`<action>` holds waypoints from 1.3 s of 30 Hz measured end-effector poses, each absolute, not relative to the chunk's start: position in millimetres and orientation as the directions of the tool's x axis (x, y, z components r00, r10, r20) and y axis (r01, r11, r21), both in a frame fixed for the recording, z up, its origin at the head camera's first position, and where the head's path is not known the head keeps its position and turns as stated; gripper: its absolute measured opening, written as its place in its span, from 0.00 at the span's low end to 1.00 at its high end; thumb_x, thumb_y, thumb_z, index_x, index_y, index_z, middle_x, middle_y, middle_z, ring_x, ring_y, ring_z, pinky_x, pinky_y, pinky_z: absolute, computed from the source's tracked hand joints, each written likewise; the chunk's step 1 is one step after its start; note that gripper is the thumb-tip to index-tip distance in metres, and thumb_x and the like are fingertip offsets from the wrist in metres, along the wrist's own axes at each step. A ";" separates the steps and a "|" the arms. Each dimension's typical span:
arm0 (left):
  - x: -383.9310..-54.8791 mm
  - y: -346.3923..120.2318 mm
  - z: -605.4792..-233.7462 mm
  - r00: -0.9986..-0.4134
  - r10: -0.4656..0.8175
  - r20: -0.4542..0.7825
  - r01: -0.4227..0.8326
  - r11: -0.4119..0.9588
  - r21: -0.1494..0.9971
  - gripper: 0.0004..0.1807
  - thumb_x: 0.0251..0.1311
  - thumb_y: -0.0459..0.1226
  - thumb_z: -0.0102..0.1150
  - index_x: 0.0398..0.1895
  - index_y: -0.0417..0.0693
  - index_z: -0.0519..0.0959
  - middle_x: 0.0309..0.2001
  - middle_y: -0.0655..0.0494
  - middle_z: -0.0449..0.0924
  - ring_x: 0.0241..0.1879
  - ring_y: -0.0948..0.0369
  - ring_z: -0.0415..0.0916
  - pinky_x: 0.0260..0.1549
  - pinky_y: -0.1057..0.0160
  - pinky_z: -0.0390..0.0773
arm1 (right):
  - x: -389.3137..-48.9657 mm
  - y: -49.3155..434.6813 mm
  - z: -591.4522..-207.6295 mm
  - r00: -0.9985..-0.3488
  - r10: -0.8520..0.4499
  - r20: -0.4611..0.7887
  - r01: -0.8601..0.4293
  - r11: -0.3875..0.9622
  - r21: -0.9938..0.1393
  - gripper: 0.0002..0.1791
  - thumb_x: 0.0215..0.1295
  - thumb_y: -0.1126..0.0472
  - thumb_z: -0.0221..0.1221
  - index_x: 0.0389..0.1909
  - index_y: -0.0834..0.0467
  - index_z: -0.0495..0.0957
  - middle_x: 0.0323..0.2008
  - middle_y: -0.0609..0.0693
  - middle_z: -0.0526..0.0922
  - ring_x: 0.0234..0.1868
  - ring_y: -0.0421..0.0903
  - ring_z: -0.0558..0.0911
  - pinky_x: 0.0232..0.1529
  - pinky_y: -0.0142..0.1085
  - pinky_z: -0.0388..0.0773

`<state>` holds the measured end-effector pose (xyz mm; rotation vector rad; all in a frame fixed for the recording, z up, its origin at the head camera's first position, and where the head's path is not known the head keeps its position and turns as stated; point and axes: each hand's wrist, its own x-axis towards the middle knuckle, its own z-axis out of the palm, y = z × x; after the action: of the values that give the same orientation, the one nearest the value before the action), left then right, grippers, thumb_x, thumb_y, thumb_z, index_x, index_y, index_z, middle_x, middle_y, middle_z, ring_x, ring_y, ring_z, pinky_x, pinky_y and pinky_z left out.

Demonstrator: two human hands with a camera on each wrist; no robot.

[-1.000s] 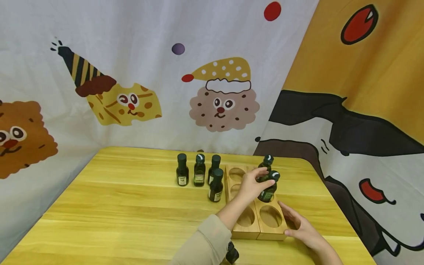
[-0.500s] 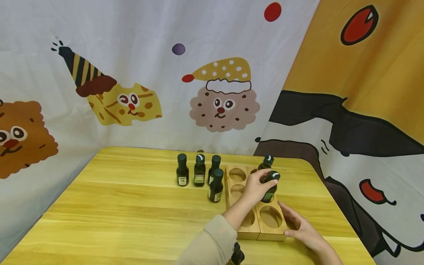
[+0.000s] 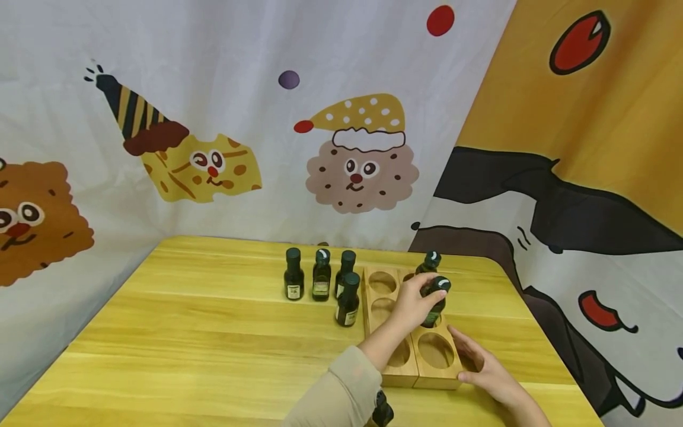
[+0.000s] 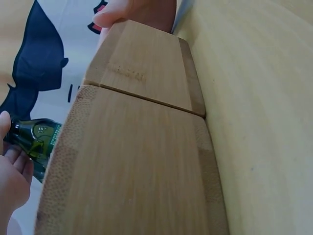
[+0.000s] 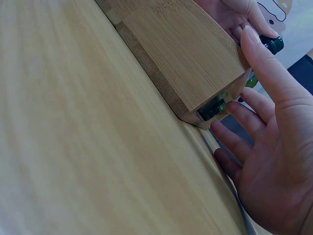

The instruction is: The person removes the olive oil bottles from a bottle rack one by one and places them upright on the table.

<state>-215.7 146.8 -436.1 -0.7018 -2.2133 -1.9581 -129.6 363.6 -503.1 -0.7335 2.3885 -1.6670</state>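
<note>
My left hand (image 3: 409, 305) pinches a small dark green bottle (image 3: 431, 315) near its neck, thumb on one side and fingers on the other. That bottle stands upright in the middle hole of the right row of a wooden bottle rack (image 3: 416, 381). Behind it, another green bottle (image 3: 431, 261) is in the rack, partly covered by my fingers. My right hand (image 3: 493, 375) rests along the rack's right side, thumb at the front corner, fingers loosely spread. In the right wrist view, its fingertips (image 5: 232, 108) touch the side, where green glass shows through an opening.
Several dark bottles (image 3: 321, 279) with pale labels stand on the yellow wooden table (image 3: 203, 344), left of the rack. The rack's front holes (image 3: 436, 350) hold nothing. A cartoon-printed curtain (image 3: 240, 118) hangs behind the table, and another cloth covers the right side.
My left hand has shifted slightly right with the green bottle, which now stands a little straighter in its hole. My right hand has stayed in place beside the rack.
</note>
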 end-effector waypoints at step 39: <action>-199.9 88.3 -361.1 -0.798 0.197 0.570 0.583 0.009 0.813 0.19 0.62 0.38 0.63 0.56 0.45 0.78 0.46 0.54 0.80 0.48 0.62 0.74 0.45 0.57 0.77 | -129.7 363.3 -505.3 -0.862 -0.474 0.179 -0.318 0.231 -0.919 0.41 0.63 0.70 0.60 0.73 0.64 0.51 0.68 0.55 0.63 0.62 0.40 0.69 0.56 0.28 0.65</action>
<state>-199.9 88.3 -361.1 -0.8070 -1.9955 -1.8555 -129.7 363.3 -505.3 -0.7630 2.3531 -1.7031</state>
